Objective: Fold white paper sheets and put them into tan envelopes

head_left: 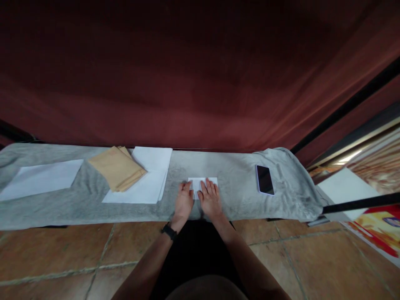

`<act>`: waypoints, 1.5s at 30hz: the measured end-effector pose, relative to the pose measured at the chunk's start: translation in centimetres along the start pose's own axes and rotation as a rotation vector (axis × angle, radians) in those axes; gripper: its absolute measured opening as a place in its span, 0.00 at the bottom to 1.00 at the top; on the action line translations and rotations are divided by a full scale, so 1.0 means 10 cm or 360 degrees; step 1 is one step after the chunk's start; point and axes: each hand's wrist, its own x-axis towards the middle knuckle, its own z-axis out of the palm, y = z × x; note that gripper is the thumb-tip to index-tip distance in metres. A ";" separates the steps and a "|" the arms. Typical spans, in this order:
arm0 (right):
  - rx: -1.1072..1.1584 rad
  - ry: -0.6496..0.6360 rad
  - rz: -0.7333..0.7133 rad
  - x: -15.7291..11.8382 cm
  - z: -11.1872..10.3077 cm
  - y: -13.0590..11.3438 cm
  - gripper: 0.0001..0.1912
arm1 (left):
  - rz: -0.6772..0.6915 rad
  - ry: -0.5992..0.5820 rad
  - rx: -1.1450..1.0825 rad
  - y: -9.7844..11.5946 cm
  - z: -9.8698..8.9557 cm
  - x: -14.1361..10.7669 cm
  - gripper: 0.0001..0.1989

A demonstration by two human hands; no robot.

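A small folded sheet of white paper (196, 182) lies on a grey cloth in front of me. My right hand (211, 199) rests flat on its right part, fingers stretched out and slightly apart. At the paper's left edge is my left hand (184, 202), palm down with a dark band on the wrist. Its fingertips touch the paper, the fingers a little bent and apart. Parts of the sheet are hidden under both hands.
Left of my hands are larger white sheets (153, 179), with brown envelopes (117, 168) partly on top. Another white sheet (43, 179) lies farther left. A phone (265, 180) is to the right. The grey cloth (237, 204) covers a narrow surface before a dark red curtain (200, 91).
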 end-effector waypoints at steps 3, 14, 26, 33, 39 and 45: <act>-0.0027 -0.0022 0.0009 -0.02 0.02 -0.01 0.26 | 0.0145 0.0016 0.0157 0.11 0.04 -0.04 0.21; 0.0006 -0.0010 0.0013 -0.02 0.00 0.08 0.27 | 0.0402 -0.0219 0.0510 0.05 0.24 0.01 0.32; -0.0122 0.0067 0.0083 -0.06 -0.01 0.37 0.29 | 0.0373 -0.0218 0.0672 -0.06 0.15 -0.03 0.35; -0.0151 0.0012 0.0093 -0.09 -0.04 0.42 0.30 | 0.0471 -0.0252 0.0631 -0.12 0.04 -0.15 0.31; -0.0107 -0.0004 0.0161 -0.04 -0.06 0.32 0.30 | 0.0794 -0.0340 0.0515 -0.24 -0.06 -0.26 0.27; 0.0007 -0.0255 -0.0143 0.06 -0.02 0.03 0.28 | 0.1010 -0.0471 0.0464 -0.35 -0.06 -0.31 0.29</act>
